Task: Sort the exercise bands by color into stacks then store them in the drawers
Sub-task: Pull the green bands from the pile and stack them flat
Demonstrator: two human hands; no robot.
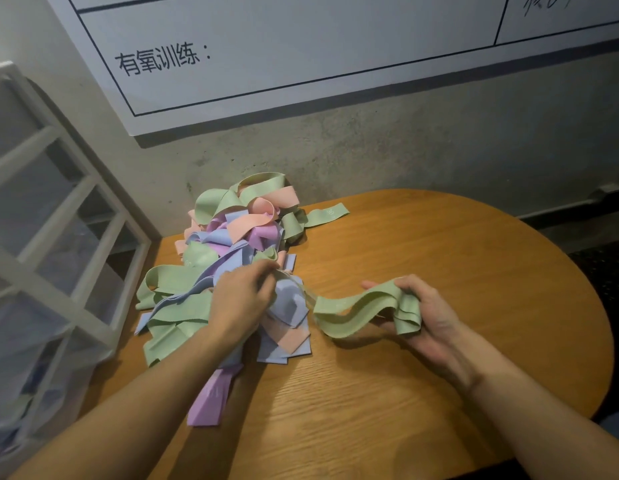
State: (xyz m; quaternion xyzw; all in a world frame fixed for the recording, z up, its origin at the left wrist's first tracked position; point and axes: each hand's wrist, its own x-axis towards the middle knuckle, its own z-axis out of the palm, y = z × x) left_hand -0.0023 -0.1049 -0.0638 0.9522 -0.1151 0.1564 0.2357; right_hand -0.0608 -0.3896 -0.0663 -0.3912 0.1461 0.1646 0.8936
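On the round wooden table (pixel 439 258) that I watch through the head camera, a tangled pile of exercise bands (pixel 232 258) in green, pink, blue and purple lies at the table's left side, its far end against the concrete wall (pixel 422 150). My right hand (pixel 429 317), to the right of the pile, has its fingers curled round a bunch of green bands (pixel 367 311), which sag in a wave back toward the pile. My left hand (pixel 244 299) rests on the near part of the pile, fingertips pinching at a band there; I cannot tell for certain which one. A single purple band (pixel 211 400) sticks out of the pile's near edge, partly under my left forearm, and one green band (pixel 327 214) lies flat just right of the pile's far end. Left of the table, touching its edge, stands a white-framed drawer unit (pixel 59 258) with translucent fronts. Above the table on the wall hangs a white board (pixel 301 57) printed with Chinese characters and ruled lines.
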